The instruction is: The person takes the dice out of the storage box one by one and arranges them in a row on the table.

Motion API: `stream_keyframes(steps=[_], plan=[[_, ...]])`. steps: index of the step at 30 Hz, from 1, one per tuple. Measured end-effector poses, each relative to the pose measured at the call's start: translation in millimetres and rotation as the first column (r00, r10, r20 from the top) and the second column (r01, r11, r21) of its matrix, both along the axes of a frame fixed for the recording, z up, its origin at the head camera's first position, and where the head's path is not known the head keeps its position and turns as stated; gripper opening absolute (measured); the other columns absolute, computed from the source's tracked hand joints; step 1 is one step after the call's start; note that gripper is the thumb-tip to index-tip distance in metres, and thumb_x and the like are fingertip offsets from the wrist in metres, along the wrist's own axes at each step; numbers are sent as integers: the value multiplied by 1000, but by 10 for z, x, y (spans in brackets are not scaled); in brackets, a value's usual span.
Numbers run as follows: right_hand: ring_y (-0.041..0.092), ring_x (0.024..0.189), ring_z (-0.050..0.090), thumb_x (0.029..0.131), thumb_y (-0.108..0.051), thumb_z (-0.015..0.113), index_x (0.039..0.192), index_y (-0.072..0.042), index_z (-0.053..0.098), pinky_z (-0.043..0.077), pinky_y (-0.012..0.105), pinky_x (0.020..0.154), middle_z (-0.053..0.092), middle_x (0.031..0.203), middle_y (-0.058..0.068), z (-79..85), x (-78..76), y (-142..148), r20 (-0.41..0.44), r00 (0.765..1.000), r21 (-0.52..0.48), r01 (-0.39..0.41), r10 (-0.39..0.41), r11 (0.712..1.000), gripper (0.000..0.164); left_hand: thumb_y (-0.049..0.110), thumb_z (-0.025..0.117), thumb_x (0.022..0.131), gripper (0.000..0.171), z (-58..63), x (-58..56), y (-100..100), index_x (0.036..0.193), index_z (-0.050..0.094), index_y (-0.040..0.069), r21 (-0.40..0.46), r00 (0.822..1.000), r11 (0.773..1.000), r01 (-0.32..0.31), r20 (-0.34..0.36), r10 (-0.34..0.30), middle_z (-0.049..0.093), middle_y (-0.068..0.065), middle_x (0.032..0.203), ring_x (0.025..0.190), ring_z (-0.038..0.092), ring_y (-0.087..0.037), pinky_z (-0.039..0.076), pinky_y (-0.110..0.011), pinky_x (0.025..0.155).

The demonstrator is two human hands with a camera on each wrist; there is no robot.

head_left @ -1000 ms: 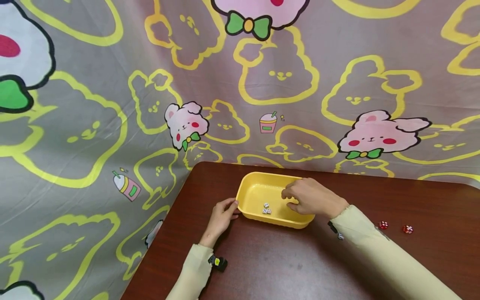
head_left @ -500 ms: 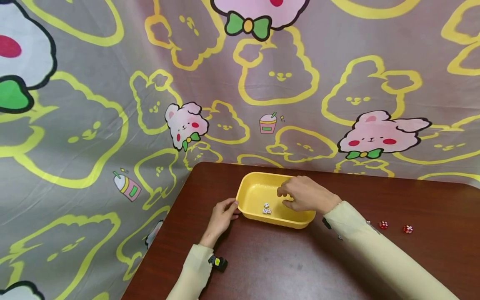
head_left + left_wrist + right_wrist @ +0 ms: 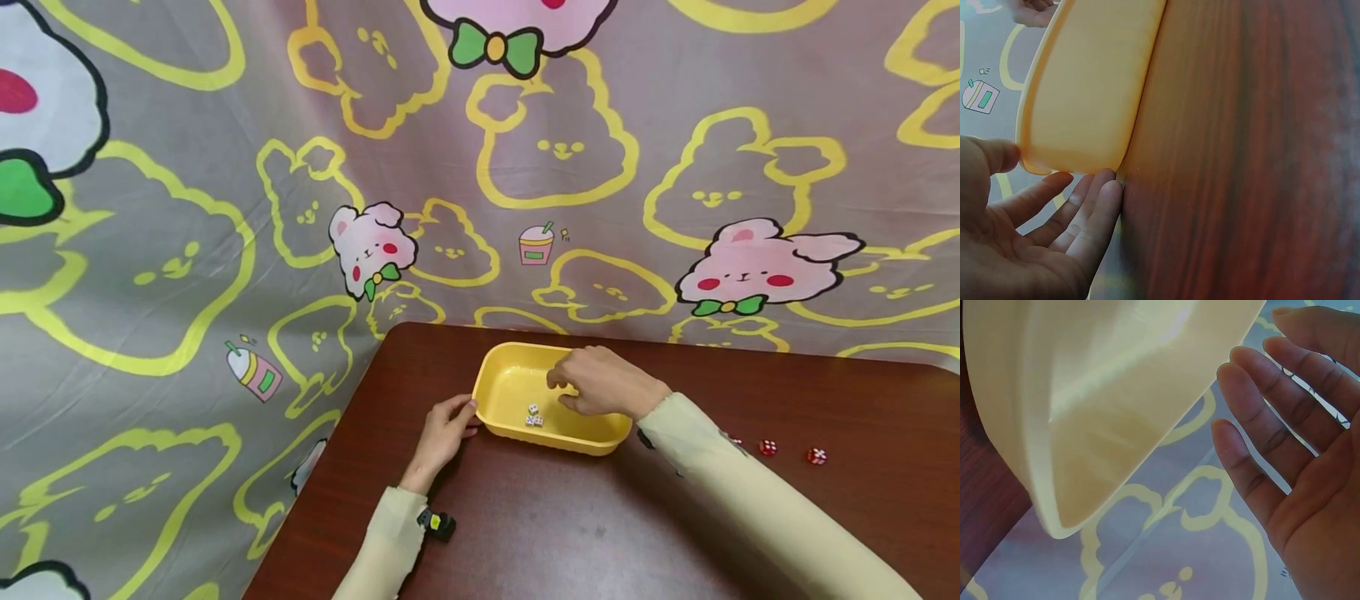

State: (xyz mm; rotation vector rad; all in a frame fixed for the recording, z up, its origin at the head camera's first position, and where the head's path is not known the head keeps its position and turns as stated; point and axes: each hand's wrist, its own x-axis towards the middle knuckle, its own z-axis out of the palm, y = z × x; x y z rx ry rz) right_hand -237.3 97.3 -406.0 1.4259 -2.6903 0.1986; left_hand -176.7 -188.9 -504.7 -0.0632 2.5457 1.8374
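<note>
A shallow yellow tray stands on the table, and three small white dice lie together on its floor. At the tray's left end my left hand holds on, thumb at the rim and fingertips against the outer end wall, as the left wrist view shows. My right hand hovers over the tray's right half with its fingers loosely bent. Nothing lies between those fingers in the right wrist view, where they spread beside the tray wall.
Red dice with white pips lie to the right on the dark wooden table: one red die, another red die, and a third partly hidden by the right sleeve. A cartoon-printed cloth hangs behind and at the left.
My right hand has shifted left and slightly away over the tray, and its sleeve now covers less of a third red die. The left hand, tray and white dice have stayed put.
</note>
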Motion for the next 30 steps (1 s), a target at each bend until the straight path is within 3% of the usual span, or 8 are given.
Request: stream_keyframes(steps=[30], plan=[[14,80,69,87,-20,80,104,-15,80,59,33,66,76,90,-4,-125,-206,-261,79,997,48,-23,19,999,17,19,56,108,34,-11,-1,-2,130,68,-4,11,1000,1000,0,-3,0,72,-25,124,97,77,-26,68,-35,81]])
